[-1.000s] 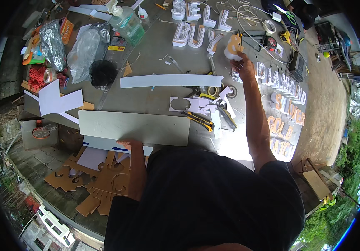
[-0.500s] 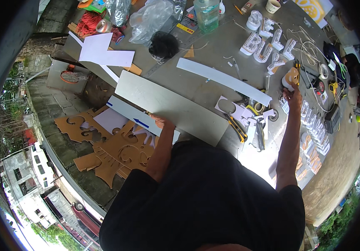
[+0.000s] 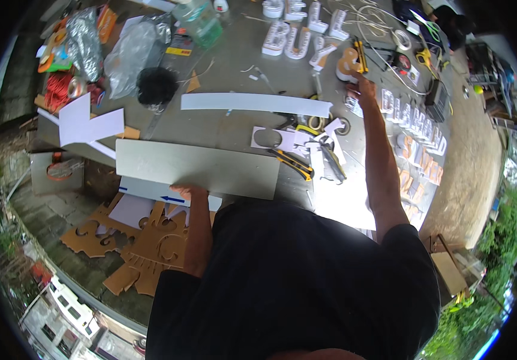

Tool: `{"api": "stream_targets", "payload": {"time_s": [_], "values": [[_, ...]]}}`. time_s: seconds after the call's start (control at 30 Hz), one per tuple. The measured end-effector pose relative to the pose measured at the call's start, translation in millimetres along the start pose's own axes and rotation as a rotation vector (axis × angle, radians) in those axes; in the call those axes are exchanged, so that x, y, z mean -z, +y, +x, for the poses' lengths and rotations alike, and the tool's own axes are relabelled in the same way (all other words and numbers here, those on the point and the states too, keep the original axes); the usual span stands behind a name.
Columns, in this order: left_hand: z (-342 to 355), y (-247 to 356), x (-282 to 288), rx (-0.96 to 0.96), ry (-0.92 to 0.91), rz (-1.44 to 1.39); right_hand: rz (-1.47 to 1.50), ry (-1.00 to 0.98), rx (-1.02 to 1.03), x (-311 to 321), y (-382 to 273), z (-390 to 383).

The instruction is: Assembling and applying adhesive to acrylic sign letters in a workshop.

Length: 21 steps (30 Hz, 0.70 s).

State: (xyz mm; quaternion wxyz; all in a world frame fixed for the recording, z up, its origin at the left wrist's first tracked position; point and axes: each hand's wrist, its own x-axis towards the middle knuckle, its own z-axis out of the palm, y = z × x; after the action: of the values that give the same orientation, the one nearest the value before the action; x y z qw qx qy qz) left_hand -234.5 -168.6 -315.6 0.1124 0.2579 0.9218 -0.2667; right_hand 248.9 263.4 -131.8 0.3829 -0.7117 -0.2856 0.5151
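My left hand (image 3: pixel 187 193) grips the lower edge of a long grey-green board (image 3: pixel 197 165) and a narrower pale strip (image 3: pixel 138 187) with blue arrows under it. My right hand (image 3: pixel 361 87) reaches up the table and has its fingers closed at the lower part of an orange-faced, white-sided cut-out shape (image 3: pixel 348 63); the exact contact is partly hidden. A yellow cutter (image 3: pixel 361 55) lies just beside that shape. Below my right hand's reach, another yellow cutter (image 3: pixel 291 163), paper offcuts (image 3: pixel 288 139) and tape rolls (image 3: pixel 341 126) lie near the board.
White cut-out letters (image 3: pixel 294 39) stand at the back; more (image 3: pixel 414 126) line the right side. Bags (image 3: pixel 131 60), a green-liquid jug (image 3: pixel 204 33), red cord (image 3: pixel 60 89) and cables (image 3: pixel 372 18) crowd the grey table (image 3: pixel 228 81). Brown cut-out panels (image 3: pixel 150 240) lie at lower left.
The view has swung aside and come back, sitting slightly higher on the table than a second ago. Both hands stay at the same board and orange-faced shape.
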Motion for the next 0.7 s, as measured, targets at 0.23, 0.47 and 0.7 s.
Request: {"api": "stream_targets", "payload": {"time_s": [0.23, 0.47, 0.7], "values": [[-30, -7, 71, -0.078, -0.045, 0.070, -0.040, -0.058, -0.047, -4, -12, -6], [-19, -26, 28, -0.053, 0.282, 0.016, -0.081, -0.161, -0.014, -17, -22, -9], [-31, 0, 74, -0.094, 0.035, 0.183, -0.235, -0.017, -0.053, -2, -7, 16]]}}
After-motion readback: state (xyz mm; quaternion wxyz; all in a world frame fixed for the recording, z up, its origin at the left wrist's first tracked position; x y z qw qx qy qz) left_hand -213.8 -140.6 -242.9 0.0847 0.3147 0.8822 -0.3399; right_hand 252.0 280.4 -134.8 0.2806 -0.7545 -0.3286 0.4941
